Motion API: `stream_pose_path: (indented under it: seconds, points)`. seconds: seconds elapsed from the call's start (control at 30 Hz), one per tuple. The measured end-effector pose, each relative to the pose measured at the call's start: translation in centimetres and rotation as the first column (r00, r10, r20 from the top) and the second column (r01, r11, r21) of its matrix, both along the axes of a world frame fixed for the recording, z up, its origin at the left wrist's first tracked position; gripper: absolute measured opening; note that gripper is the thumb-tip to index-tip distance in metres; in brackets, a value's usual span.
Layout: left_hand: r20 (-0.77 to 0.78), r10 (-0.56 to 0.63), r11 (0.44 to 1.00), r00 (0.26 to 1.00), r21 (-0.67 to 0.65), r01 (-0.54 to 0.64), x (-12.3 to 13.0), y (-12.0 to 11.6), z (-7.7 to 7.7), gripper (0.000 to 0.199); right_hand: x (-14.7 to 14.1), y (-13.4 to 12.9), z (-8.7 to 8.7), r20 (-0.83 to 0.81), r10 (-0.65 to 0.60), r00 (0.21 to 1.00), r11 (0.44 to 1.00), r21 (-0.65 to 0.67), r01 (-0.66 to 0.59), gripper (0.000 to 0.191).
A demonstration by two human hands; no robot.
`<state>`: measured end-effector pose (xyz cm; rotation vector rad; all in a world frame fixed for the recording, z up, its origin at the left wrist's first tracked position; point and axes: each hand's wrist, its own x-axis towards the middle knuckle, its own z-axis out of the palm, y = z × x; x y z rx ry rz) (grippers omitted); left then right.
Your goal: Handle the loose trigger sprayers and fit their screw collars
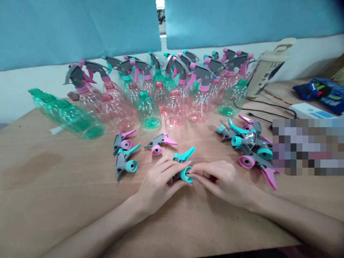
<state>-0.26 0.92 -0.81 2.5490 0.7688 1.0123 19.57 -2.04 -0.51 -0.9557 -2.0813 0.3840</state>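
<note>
My left hand [161, 182] is closed around a grey and turquoise spray head [186, 174], whose round collar faces right. At that collar's opening, the thumb and fingers of my right hand [219, 179] are pinched together; what they hold, if anything, is too small to tell. Left of my hands lie a grey and pink spray head [156, 149], a turquoise one [131, 165] and another pink one [126, 144]. More spray heads [246, 161] are piled on the right.
Pink and green bottles stand behind my hands, like the open green bottle [149, 114]; many have spray heads fitted. Green bottles [67, 116] lie at the left on the table [53, 204]. A tumbler [266, 71], black cable [268, 104] and blue packet [322, 93] are at right.
</note>
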Motion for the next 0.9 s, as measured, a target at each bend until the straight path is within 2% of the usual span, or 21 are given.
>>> stream_pose_path:
  seconds: [0.47, 0.7, 0.9]
  points:
    - [0.015, -0.034, 0.999, 0.999, -0.029, 0.034, 0.0, -0.1, 0.3, 0.039, 0.2, -0.1, 0.6, -0.007, 0.023, 1.0, 0.999, 0.034, -0.023, 0.013]
    - [-0.035, 0.02, 0.998, 0.999, -0.066, -0.022, -0.4, 0.0, 0.3, 0.036, 1.2, 0.3, -0.1, -0.006, -0.109, 0.994, 0.991, 0.08, 0.109, 0.014]
    - [-0.015, 0.088, 0.994, 0.996, -0.066, -0.089, -0.5, 0.0, 0.4, 0.031, 1.7, 0.7, -0.3, -0.026, -0.142, 0.989, 0.986, 0.084, 0.144, 0.011]
